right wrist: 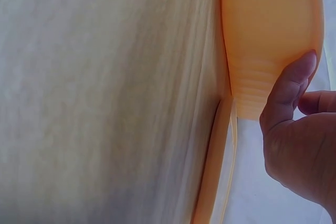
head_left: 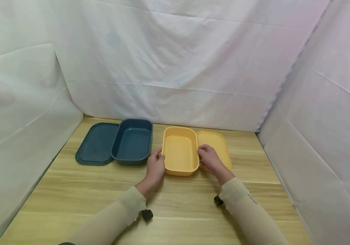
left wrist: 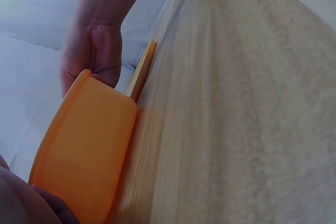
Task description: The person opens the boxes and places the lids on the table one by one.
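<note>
A yellow rectangular food container point(head_left: 180, 153) stands upright on the table, with nothing visible inside. My left hand point(head_left: 155, 166) grips its left wall near the rim; only part of that hand enters the lower left of the left wrist view. On the opposite wall, my right hand point(head_left: 209, 158) pinches the rim, its thumb point(right wrist: 294, 80) against the outside in the right wrist view. Just to the right lies a flat yellow lid point(head_left: 216, 146), partly covered by the right hand. The container's wall point(left wrist: 86, 145) also shows in the left wrist view.
Left of the yellow container stands a dark blue container point(head_left: 133, 141), close to my left hand. A dark blue lid point(head_left: 99, 144) lies beside it, its right edge against or under that container. White cloth point(head_left: 169, 61) encloses the wooden table point(head_left: 181, 207) at the back and sides.
</note>
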### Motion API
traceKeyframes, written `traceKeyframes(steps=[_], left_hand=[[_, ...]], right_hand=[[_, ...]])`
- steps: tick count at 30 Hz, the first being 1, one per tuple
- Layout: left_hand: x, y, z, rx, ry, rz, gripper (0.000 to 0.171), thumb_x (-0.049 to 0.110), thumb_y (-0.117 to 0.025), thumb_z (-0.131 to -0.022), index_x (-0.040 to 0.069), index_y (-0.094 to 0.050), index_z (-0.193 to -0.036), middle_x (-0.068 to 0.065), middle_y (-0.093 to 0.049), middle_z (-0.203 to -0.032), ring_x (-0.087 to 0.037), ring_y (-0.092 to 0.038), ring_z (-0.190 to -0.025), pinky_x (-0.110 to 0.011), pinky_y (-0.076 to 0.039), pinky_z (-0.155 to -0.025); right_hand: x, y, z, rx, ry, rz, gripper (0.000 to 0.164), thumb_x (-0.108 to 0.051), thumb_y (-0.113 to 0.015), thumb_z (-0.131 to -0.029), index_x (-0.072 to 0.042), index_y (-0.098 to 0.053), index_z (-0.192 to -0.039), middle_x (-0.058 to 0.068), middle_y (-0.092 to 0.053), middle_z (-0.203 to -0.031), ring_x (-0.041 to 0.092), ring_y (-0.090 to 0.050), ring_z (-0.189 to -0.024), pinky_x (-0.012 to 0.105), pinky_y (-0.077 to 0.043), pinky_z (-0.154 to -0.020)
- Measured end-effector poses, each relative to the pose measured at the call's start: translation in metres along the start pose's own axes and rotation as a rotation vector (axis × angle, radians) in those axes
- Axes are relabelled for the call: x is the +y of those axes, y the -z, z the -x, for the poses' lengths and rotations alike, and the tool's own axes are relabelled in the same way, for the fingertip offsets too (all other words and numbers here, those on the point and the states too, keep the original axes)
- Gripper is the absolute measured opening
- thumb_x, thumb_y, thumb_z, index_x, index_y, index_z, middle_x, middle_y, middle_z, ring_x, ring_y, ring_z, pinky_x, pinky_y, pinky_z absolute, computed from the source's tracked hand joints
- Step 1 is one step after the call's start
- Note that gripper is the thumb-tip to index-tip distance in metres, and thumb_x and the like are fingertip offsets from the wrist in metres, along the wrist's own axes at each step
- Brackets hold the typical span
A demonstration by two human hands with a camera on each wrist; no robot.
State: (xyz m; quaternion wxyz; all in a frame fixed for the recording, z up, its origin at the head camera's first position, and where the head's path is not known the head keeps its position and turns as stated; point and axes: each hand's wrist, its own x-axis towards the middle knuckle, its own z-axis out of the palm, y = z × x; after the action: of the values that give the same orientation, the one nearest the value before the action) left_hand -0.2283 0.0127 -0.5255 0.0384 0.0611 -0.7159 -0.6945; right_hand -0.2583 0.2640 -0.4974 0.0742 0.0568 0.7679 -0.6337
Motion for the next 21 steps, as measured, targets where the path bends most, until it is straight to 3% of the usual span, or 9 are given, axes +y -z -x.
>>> traceKeyframes(steps=[8, 11, 15, 21], left_hand=[[0.006, -0.001, 0.0, -0.002, -0.014, 0.028, 0.042, 0.008, -0.053, -0.114, -0.001, -0.061, -0.155, -0.013, -0.057, -0.112, -0.026, -0.056, -0.105, -0.037, -0.049, -0.089], [0.006, -0.002, -0.003, -0.009, -0.027, 0.034, 0.044, 0.009, -0.051, -0.115, -0.002, -0.057, -0.158, -0.017, -0.062, -0.13, -0.028, -0.058, -0.121, -0.043, -0.051, -0.102], [0.007, -0.004, -0.007, -0.025, -0.049, 0.028, 0.048, 0.011, -0.047, -0.117, -0.003, -0.051, -0.162, -0.021, -0.057, -0.157, -0.032, -0.055, -0.142, -0.051, -0.047, -0.118], [0.01, -0.008, -0.013, -0.028, -0.046, 0.018, 0.049, 0.013, -0.045, -0.118, -0.004, -0.049, -0.163, -0.023, -0.052, -0.162, -0.035, -0.054, -0.147, -0.053, -0.046, -0.119]], right_hand=[[-0.001, 0.0, -0.004, 0.008, 0.001, 0.001, 0.029, -0.013, -0.054, -0.114, 0.007, -0.058, -0.134, 0.012, -0.063, -0.098, 0.02, -0.062, -0.075, 0.027, -0.054, -0.058], [-0.004, 0.002, -0.008, 0.012, -0.001, 0.017, 0.029, -0.015, -0.054, -0.113, 0.006, -0.058, -0.133, 0.012, -0.063, -0.098, 0.02, -0.062, -0.077, 0.027, -0.055, -0.058], [-0.008, 0.003, -0.012, 0.02, -0.005, 0.029, 0.03, -0.016, -0.054, -0.112, 0.004, -0.059, -0.133, 0.012, -0.062, -0.098, 0.022, -0.062, -0.078, 0.028, -0.055, -0.058], [-0.01, 0.005, -0.02, 0.016, -0.027, 0.017, 0.03, -0.016, -0.054, -0.112, 0.003, -0.059, -0.135, 0.013, -0.06, -0.101, 0.023, -0.062, -0.082, 0.028, -0.057, -0.06]])
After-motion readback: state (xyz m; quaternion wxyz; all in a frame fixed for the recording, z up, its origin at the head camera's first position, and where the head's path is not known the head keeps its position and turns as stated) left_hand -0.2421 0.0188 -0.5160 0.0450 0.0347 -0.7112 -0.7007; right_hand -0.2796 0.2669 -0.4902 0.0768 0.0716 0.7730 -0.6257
